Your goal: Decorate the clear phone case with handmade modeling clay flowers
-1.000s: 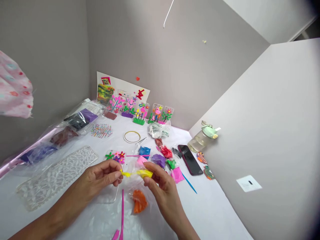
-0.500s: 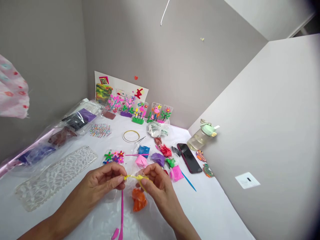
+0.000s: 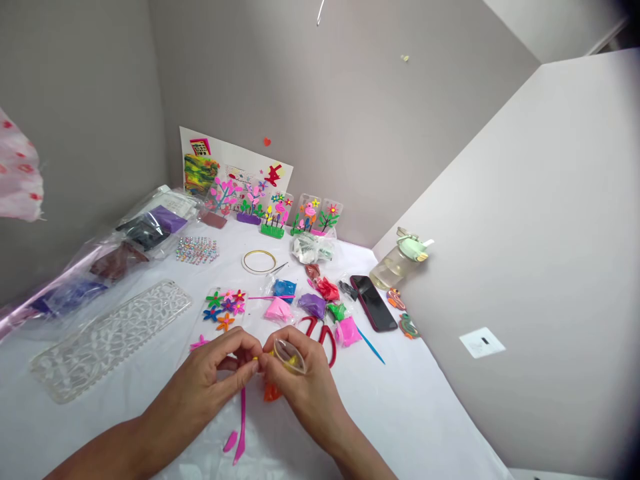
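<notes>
My left hand (image 3: 220,367) pinches a small bit of yellow clay (image 3: 255,359) between thumb and fingertips. Fingertips of both hands meet. My right hand (image 3: 300,370) is closed round a clear bag with yellow clay (image 3: 291,361) in it. Just below the hands lies orange clay (image 3: 271,392), partly hidden. A clear phone case (image 3: 204,327) with colourful clay flowers is behind my left hand. A pink clay tool (image 3: 243,420) lies in front, beside a small pink piece (image 3: 231,441).
Red-handled scissors (image 3: 333,347), bagged clays (image 3: 313,305), a blue tool (image 3: 371,345) and a phone (image 3: 375,303) lie right of centre. A bottle (image 3: 395,265) stands at the right. Decorated cases (image 3: 273,217) lean at the back; a lace-patterned strip (image 3: 115,337) lies left.
My hands have come together, and the stretched yellow strand between them no longer shows. The view has shifted, and the red scissors and more clay flowers now show.
</notes>
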Action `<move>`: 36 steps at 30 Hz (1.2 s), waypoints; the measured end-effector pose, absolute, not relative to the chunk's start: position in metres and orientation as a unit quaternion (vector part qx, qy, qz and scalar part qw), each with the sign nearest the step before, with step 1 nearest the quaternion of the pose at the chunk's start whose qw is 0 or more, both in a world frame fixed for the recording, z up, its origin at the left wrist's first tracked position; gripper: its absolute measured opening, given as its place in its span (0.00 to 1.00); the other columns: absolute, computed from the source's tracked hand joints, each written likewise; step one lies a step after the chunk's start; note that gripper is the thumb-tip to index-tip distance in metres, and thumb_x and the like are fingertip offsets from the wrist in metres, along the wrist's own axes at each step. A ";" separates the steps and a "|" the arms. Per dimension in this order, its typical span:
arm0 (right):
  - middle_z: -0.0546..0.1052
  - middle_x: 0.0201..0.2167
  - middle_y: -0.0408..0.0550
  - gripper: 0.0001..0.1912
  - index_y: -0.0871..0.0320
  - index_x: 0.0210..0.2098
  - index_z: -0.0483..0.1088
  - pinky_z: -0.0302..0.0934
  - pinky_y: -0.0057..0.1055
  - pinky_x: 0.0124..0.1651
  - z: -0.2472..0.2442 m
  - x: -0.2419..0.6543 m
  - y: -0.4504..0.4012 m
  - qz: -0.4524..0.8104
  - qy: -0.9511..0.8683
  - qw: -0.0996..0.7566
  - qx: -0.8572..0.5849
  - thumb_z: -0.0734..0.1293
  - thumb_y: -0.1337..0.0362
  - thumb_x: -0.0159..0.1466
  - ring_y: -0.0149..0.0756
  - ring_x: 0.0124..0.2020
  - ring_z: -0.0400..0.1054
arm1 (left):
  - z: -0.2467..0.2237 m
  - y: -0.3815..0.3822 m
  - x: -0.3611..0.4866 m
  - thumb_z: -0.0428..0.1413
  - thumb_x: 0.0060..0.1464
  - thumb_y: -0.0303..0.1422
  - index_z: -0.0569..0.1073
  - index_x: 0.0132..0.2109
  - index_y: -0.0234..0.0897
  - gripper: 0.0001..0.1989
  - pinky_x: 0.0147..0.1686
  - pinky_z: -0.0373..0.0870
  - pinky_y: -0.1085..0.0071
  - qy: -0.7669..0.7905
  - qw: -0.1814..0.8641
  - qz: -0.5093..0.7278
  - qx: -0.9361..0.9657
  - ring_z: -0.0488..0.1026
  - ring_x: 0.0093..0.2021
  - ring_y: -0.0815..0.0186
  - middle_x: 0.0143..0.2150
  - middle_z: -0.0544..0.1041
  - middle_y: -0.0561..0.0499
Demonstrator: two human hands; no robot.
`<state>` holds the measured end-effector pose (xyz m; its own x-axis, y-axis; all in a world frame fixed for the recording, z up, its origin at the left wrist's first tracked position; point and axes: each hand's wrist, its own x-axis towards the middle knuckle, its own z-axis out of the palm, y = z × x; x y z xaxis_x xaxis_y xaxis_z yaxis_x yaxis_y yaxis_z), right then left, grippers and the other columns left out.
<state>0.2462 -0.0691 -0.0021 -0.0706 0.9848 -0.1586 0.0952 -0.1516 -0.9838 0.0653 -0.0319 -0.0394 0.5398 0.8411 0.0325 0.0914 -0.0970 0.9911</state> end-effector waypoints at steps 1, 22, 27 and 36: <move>0.70 0.25 0.39 0.11 0.56 0.34 0.70 0.59 0.25 0.26 -0.003 0.245 -0.069 0.541 -0.488 0.422 -0.539 0.74 0.58 0.63 0.29 0.23 0.64 | -0.040 -0.032 0.065 0.57 0.66 0.41 0.79 0.41 0.43 0.09 0.46 0.75 0.70 0.353 0.574 0.325 0.663 0.80 0.43 0.62 0.41 0.82 0.53; 0.72 0.47 0.49 0.06 0.54 0.45 0.67 0.63 0.38 0.47 0.012 0.294 -0.068 0.261 -0.720 0.182 -0.617 0.63 0.69 0.70 0.42 0.45 0.69 | -0.037 -0.014 0.043 0.66 0.57 0.54 0.85 0.54 0.50 0.23 0.59 0.77 0.67 0.441 0.679 0.400 0.429 0.80 0.53 0.58 0.51 0.84 0.50; 0.74 0.45 0.49 0.07 0.54 0.44 0.71 0.63 0.38 0.48 0.012 0.296 -0.062 0.289 -0.689 0.272 -0.606 0.62 0.68 0.72 0.41 0.45 0.70 | -0.035 -0.012 0.044 0.69 0.53 0.53 0.86 0.49 0.49 0.21 0.53 0.79 0.69 0.441 0.682 0.390 0.434 0.82 0.47 0.59 0.46 0.85 0.51; 0.78 0.39 0.44 0.08 0.55 0.42 0.73 0.65 0.30 0.47 0.018 0.273 -0.065 0.527 -0.545 0.412 -0.506 0.73 0.62 0.65 0.35 0.41 0.73 | -0.034 -0.023 0.057 0.64 0.57 0.51 0.85 0.41 0.42 0.18 0.34 0.79 0.70 0.390 0.662 0.340 0.542 0.79 0.30 0.63 0.30 0.80 0.52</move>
